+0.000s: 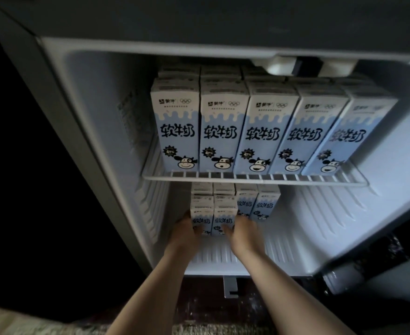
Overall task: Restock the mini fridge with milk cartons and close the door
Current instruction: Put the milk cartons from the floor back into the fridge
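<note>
The mini fridge (85, 97) stands open, seen from above. Its wire shelf (254, 178) carries several blue-and-white milk cartons (223, 131) in rows, cow pictures facing me. On the fridge floor below stand more cartons. My left hand (187, 232) grips the front left carton (201, 217) from its left side. My right hand (243, 232) holds the front right carton (224, 218) from its right side. Both cartons are upright and touching each other. Two further cartons (257, 201) stand behind them to the right.
The fridge door (404, 213) hangs open to the right, its inner face pale. The ribbed fridge floor (295, 240) shows bare to the right of my hands. A metal hinge bracket (230, 287) sits under the front edge, above a dark speckled floor.
</note>
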A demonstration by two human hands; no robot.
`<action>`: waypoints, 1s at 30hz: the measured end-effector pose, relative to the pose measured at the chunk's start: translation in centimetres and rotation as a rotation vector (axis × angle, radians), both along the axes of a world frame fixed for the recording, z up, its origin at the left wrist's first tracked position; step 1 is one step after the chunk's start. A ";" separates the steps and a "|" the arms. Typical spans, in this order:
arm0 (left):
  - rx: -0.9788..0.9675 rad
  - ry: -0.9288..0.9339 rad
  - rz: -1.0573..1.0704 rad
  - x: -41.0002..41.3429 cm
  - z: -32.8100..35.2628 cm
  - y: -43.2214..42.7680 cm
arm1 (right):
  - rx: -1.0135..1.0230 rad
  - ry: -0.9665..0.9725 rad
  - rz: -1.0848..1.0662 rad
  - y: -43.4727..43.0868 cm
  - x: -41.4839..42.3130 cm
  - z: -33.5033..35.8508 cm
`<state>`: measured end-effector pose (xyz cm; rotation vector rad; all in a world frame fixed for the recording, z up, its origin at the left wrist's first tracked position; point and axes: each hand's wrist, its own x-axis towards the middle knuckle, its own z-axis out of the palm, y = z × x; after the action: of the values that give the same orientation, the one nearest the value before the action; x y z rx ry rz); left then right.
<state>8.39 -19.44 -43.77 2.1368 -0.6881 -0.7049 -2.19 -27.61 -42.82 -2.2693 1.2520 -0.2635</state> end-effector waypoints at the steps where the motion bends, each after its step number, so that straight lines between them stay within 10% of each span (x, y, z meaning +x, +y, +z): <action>1: 0.018 -0.002 -0.011 0.0 0.2 0.1 | 0.040 0.021 -0.009 0.1 -0.1 0.0; 14: 0.439 -0.148 -0.527 -3.8 11.1 4.9 | -0.223 0.343 0.159 2.7 -5.2 9.4; 30: 0.336 -0.697 -1.060 -18.9 30.7 7.6 | -0.485 0.323 0.215 9.1 -24.0 29.3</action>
<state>-10.50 -11.89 -13.08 2.2106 -2.2992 -0.5815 -26.15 -18.55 -13.55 -2.9354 1.1745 -0.1320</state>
